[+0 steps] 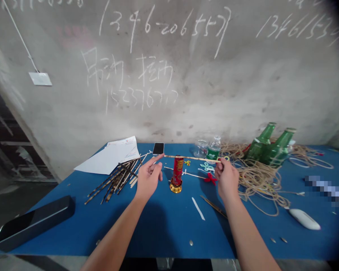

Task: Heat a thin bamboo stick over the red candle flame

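Observation:
A thin wooden stick point(192, 157) lies level across the top of a red can point(178, 170) that stands on a gold base point(175, 187) on the blue table point(158, 226). My right hand point(226, 179) pinches the stick's right end. My left hand point(148, 177) hovers by the left end with its index finger stretched out toward the tip and the other fingers curled; whether it touches the stick I cannot tell. A pile of dark striped sticks point(115, 180) lies just left of my left hand.
Coiled twine point(257, 177), two green glass bottles point(268, 146), a small water bottle point(214, 148), a glass jar point(200, 148), a phone point(158, 148), white papers point(113, 156), a dark flat case point(31, 222), a white mouse-like object point(304, 219) and loose sticks point(198, 208) lie on the table before a chalk-marked concrete wall.

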A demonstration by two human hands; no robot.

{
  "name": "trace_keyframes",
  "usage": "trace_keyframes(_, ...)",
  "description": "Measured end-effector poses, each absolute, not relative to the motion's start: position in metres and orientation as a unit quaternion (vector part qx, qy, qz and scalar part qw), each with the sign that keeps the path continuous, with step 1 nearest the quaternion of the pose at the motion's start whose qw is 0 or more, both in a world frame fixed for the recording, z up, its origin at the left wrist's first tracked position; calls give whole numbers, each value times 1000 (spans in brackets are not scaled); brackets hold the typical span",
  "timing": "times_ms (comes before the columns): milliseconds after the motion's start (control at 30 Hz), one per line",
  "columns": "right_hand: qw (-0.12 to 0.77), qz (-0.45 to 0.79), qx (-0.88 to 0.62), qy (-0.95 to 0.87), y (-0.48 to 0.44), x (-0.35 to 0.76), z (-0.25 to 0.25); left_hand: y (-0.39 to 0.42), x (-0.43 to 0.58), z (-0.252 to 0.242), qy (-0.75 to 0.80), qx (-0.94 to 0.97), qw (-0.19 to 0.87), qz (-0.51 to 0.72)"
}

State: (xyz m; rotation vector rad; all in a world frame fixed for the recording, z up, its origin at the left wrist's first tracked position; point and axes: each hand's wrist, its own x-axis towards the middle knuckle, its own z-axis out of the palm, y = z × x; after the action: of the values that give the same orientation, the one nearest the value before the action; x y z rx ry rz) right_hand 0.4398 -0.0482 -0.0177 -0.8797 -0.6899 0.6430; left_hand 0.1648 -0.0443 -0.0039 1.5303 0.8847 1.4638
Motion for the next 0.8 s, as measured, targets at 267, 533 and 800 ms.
trace_keyframes(267,799,292,-413,-326,-48,440,-19,-44,165,-4,353,599,413,588)
trace_keyframes(533,799,284,-422,-321,-48,439,-16,-43,166,-6,349,609,408,583)
trace_keyframes(800,802,289,-421,-310,-49,439,-15,-41,165,-9,347,616,401,583)
